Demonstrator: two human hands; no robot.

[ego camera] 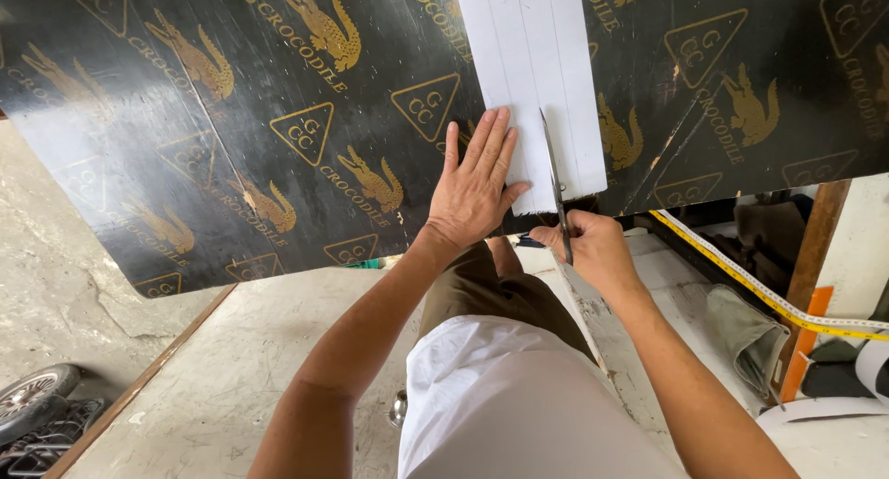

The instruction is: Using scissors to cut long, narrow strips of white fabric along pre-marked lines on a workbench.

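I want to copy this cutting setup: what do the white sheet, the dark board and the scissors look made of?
White sheet: thin matte card or stiff fabric, lying flat with ruled lines.
Dark board: probably film-faced plywood, glossy black with gold print and scratches.
Scissors: metal, with thin grey shiny blades.

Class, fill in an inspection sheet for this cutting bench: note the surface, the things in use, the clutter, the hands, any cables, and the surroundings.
Surface: black board patterned with gold reptile figures and triangles, scuffed in places.
Things in use: white sheet with faint ruled lines lying on the board; scissors cutting into its near edge.
Clutter: yellow measuring tape trailing off the board's right corner.
Hands: left hand pressed flat on the sheet; right hand closed around the scissors' handles.
Cables: nothing seen.
Surroundings: worn concrete floor; part of a wheel lower left; fabric pieces and an orange strip at right.
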